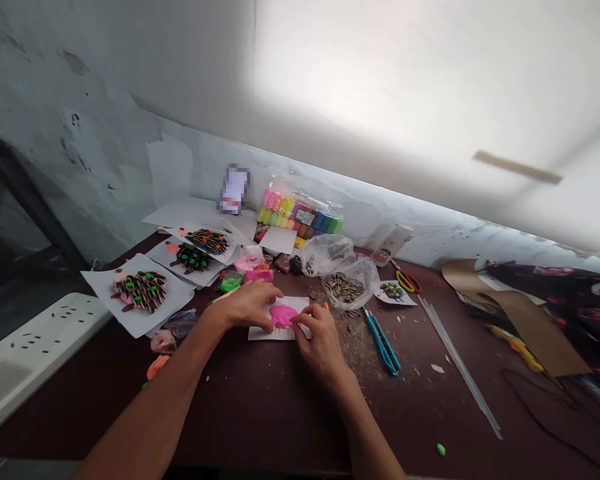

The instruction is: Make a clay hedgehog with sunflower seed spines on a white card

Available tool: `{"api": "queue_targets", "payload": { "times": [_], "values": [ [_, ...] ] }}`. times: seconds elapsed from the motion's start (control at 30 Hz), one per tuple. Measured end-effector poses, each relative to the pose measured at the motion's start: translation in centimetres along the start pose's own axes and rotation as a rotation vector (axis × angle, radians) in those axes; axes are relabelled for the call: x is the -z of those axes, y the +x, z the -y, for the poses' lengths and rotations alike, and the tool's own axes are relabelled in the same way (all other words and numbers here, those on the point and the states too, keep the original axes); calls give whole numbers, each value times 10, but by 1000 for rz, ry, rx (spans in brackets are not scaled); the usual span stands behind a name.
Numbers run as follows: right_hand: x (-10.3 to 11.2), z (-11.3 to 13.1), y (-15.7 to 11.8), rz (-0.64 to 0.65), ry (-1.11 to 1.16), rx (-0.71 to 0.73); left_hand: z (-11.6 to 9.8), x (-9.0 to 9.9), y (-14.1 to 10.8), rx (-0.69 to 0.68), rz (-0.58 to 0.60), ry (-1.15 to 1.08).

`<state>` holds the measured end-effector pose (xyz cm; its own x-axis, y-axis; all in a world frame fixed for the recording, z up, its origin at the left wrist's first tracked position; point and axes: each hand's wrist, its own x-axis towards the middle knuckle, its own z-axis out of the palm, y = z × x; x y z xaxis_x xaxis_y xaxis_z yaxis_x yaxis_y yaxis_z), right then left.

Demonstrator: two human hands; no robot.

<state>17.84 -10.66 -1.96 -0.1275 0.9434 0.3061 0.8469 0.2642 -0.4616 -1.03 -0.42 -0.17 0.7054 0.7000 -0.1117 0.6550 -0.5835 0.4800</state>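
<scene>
A flattened piece of bright pink modelling clay lies on a small white card in front of me. My left hand is at the card's left side, thumb and forefinger spread apart around the clay's left edge. On the other side, my right hand pinches the clay's right edge between thumb and fingertips. Short thin marks show along the clay's lower edge; I cannot make out what they are. Behind the card sit more pink clay and a green lump. A bag of striped sunflower seeds lies beyond my right hand.
Hedgehog figures of clay and seeds lie on paper at left, beside a white power strip. A clay pack leans at the wall. Rightward are a teal cutter, scissors, clear sticks and a yellow glue gun.
</scene>
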Motion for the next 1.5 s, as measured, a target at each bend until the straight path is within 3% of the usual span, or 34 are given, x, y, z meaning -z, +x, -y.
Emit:
{"api": "queue_targets", "payload": {
  "times": [0.6, 0.77, 0.93, 1.13, 1.27, 1.5],
  "values": [
    [-11, -2, 6, -48, 73, -19, 2, -4, 1, -11, -1, 39],
    [-9, 1, 5, -52, 30, 89, -2, -2, 0, 6, -1, 31],
    [-7, 1, 1, 30, -85, 246, -5, 2, -2, 10, 31, 20],
    [-10, -1, -1, 68, -252, 187, -1, -1, 0, -5, 4, 32],
    [-11, 0, -1, 90, -221, 175, -3, 0, -1, -9, 16, 30],
    [-9, -1, -3, -13, -134, 129, -6, 2, -2, 20, 21, 25]
  ]
}}
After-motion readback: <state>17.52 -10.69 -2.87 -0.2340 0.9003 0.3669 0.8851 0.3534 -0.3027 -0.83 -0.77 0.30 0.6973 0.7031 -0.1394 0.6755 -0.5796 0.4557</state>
